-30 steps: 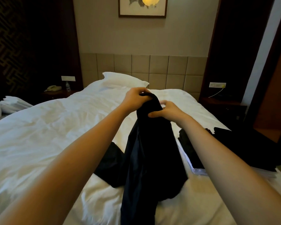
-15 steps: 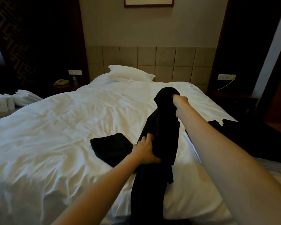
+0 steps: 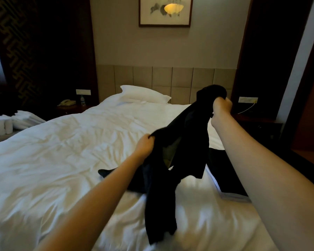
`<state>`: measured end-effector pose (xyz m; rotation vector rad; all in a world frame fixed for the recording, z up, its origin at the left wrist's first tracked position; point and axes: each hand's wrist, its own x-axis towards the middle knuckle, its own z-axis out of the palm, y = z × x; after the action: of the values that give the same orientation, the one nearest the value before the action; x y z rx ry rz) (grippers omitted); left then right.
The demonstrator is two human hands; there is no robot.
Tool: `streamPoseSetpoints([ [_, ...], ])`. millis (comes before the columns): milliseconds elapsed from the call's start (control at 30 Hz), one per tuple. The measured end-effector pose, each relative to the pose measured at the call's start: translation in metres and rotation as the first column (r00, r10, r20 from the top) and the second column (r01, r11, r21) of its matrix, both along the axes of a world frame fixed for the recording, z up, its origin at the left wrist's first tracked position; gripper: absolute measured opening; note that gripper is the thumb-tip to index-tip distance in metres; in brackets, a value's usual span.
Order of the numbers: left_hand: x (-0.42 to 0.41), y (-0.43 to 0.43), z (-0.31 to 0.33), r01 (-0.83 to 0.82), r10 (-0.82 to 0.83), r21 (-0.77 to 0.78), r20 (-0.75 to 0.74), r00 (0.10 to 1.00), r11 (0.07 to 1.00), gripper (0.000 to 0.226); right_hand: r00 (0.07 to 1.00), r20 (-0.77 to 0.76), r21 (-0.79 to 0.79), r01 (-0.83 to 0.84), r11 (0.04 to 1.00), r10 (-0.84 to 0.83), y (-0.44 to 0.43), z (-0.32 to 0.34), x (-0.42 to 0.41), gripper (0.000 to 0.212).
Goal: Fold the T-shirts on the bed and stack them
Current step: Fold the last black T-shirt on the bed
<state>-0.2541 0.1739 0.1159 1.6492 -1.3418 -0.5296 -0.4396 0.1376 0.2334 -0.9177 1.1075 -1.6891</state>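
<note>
A black T-shirt [image 3: 181, 149] hangs bunched in the air over the white bed [image 3: 58, 160]. My right hand [image 3: 222, 107] grips its top end, raised high at the right. My left hand [image 3: 145, 146] pinches a lower edge of the same shirt and holds it out to the left. The shirt's tail trails down onto the sheet in front of me. A folded black garment [image 3: 134, 185] lies on the bed behind my left forearm, mostly hidden. More black clothing [image 3: 223, 171] lies at the bed's right side, partly behind my right arm.
A white pillow [image 3: 143, 94] sits at the padded headboard. A nightstand with a phone [image 3: 67, 102] and a small bottle stands at the left. White towels [image 3: 11, 122] lie at the far left. Another dark nightstand [image 3: 257, 124] is at the right.
My right hand has lifted the shirt's top end higher and to the right. My left hand has taken a lower edge and pulled it out to the left, spreading the shirt.
</note>
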Motion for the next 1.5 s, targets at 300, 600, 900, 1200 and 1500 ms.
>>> streamPoseSetpoints([
  [300,0.013,0.010,0.136,0.023,-0.089,-0.385,-0.156,0.984,0.922,0.030,0.978,-0.026,-0.344,0.187,0.920,-0.208,0.014,0.033,0.006,0.036],
  [600,-0.002,0.056,0.201,-0.020,-0.231,-0.626,-0.318,0.920,0.780,0.021,0.787,0.107,-0.560,0.553,0.617,-0.608,0.061,0.087,0.003,0.023],
  [900,0.010,0.040,0.149,-0.111,-0.021,-0.360,-0.344,0.939,0.926,0.027,0.732,-0.311,-0.476,0.433,0.766,-0.607,0.051,0.028,0.014,0.031],
  [1200,0.051,-0.012,0.063,-0.008,0.009,0.008,-0.091,0.996,1.000,0.029,0.868,-0.408,-0.059,0.283,0.957,-0.282,-0.012,-0.058,0.019,0.026],
  [1500,0.099,-0.054,0.006,0.051,-0.350,0.429,0.659,0.666,0.902,0.082,0.733,-0.668,0.368,0.174,0.914,0.129,-0.101,-0.119,0.018,0.029],
])
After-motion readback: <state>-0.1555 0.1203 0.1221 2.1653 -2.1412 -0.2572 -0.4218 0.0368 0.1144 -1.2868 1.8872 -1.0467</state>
